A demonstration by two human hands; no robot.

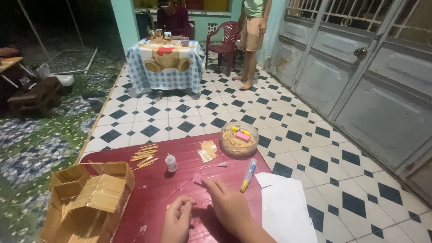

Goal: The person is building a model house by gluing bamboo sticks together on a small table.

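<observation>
My left hand (176, 220) rests on the dark red table (157, 180) with fingers curled, a thin stick under its fingertips. My right hand (227, 204) lies beside it, index finger stretched onto a small pink paper piece (197, 178). A little white glue bottle (171, 163) stands ahead of my hands, and a yellow-and-blue glue tube (248, 175) lies to the right. A house built of wooden sticks (87, 200) sits at the table's left edge.
Loose sticks (144, 155) and small stick bundles (207, 150) lie on the table, with a clear bowl of sticks (239, 139) and white paper sheets (285, 207). Farther off are a checked-cloth table (164, 65), a red chair (227, 42), a standing person (252, 36), a seated person and a grey gate (360, 76).
</observation>
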